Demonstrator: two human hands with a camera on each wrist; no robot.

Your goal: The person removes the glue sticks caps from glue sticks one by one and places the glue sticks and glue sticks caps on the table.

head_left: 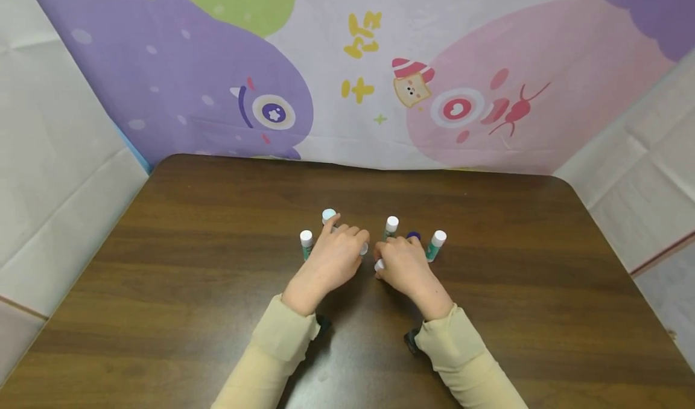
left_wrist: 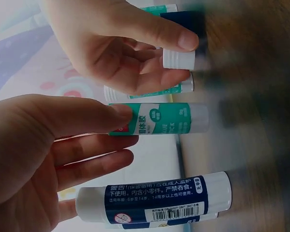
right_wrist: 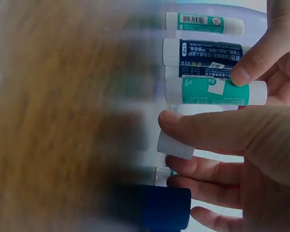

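Note:
My left hand pinches a green glue stick with a white base between thumb and fingers, just above the table. A white cap is between the thumb and fingers of my right hand, to the right of that stick and apart from it. Close beside the left hand stands a navy glue stick with white ends, partly covering another navy one. A dark blue cylinder is beyond the right hand, mostly hidden by it in the head view.
Green glue sticks with white caps stand around the hands: one at the left, another behind the right hand, a third at the right. The brown wooden table meets a printed cloth at its back edge.

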